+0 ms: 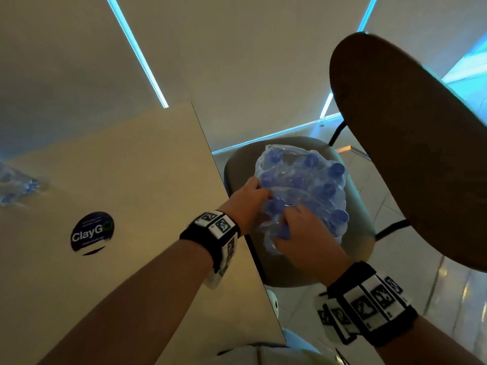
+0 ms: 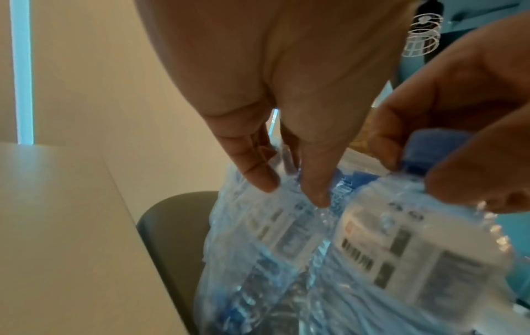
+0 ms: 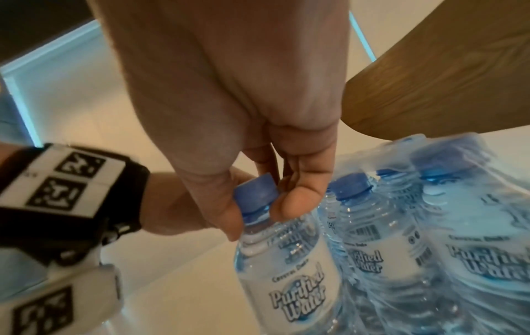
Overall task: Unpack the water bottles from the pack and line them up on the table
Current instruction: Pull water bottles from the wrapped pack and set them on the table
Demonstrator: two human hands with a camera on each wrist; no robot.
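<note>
A shrink-wrapped pack of water bottles with blue caps stands on a grey chair seat beside the table. My left hand is on the pack's near left corner, fingers dug into the torn plastic wrap. My right hand is at the near edge and pinches one bottle by the neck, just under its blue cap. That bottle is bare of wrap at the top and leans out of the pack. Its neighbours remain under the film.
The chair's wooden backrest looms over the pack on the right. The beige table carries a round dark sticker and, at its far left edge, a blurred bluish plastic shape. Tiled floor lies below.
</note>
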